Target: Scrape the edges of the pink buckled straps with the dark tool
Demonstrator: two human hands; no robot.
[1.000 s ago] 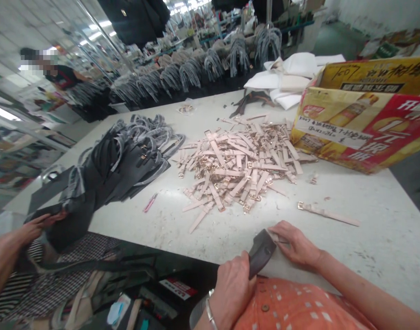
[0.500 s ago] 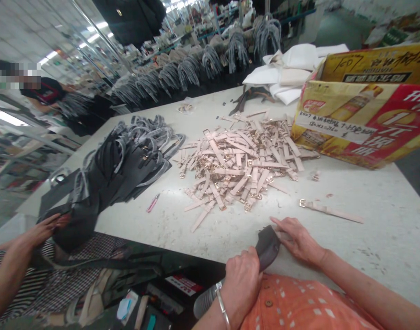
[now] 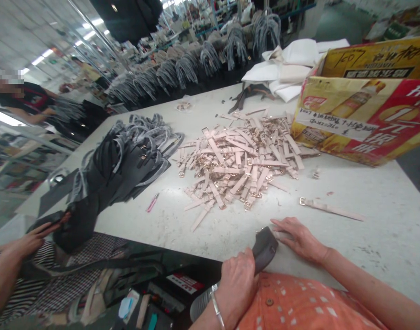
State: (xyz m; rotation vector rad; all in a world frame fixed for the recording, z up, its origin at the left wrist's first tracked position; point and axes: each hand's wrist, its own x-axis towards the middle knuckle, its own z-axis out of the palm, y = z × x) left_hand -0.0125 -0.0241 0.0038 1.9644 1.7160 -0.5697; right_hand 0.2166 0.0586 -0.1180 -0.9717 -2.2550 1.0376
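Note:
My left hand (image 3: 240, 275) is wrapped round a dark plastic vacuum nozzle (image 3: 265, 250) at the near table edge. A grey ribbed hose (image 3: 200, 306) shows beneath that wrist, partly hidden. Just right of the nozzle's mouth, my right hand (image 3: 297, 238) lies low on the tabletop with its fingers stretched out, holding nothing visible. Beyond both hands is a heap of pale pink buckle straps (image 3: 235, 172) with gold buckles. One single strap (image 3: 333, 210) lies apart on the right.
A yellow and red carton (image 3: 354, 119) stands at the right, beside white sheets (image 3: 290, 68). Black bag pieces with wrapped handles (image 3: 127, 160) are piled left, near a pink cutter (image 3: 152, 202). A co-worker's hand (image 3: 41, 233) holds black material there; another person (image 3: 27, 98) stands behind.
My left hand and the nozzle have shifted slightly left in view. My right hand's fingers lie a little flatter. The person at the far left has moved with a bundle of handles.

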